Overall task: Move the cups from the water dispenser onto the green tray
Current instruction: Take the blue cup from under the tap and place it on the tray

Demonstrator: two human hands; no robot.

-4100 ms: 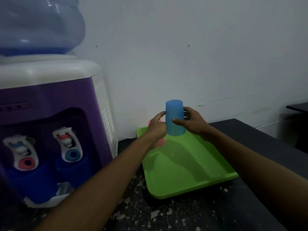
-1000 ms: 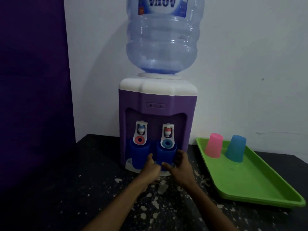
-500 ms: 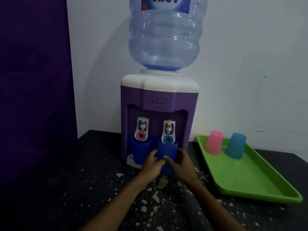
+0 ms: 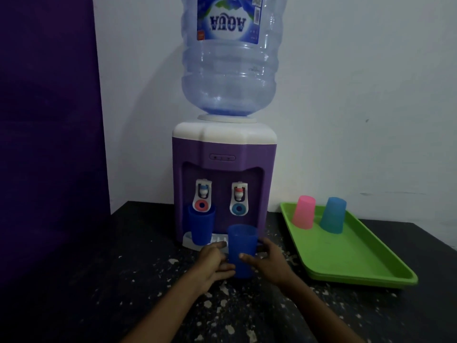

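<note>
An upright dark blue cup (image 4: 241, 246) is gripped from both sides by my left hand (image 4: 212, 264) and my right hand (image 4: 268, 263), just in front of the purple water dispenser (image 4: 222, 169). A second dark blue cup (image 4: 200, 226) stands on the drip tray under the left tap. On the green tray (image 4: 353, 258) to the right, a pink cup (image 4: 303, 215) and a light blue cup (image 4: 332, 215) stand upside down at its far end.
A large clear water bottle (image 4: 228, 58) sits on top of the dispenser. The black speckled counter (image 4: 99, 280) spreads in front. A purple wall panel (image 4: 47, 120) stands at the left, a white wall behind.
Both hands closed on the right dark blue cup under the right tap and pulled it out toward me. Before that, the light blue cup was set on the tray.
</note>
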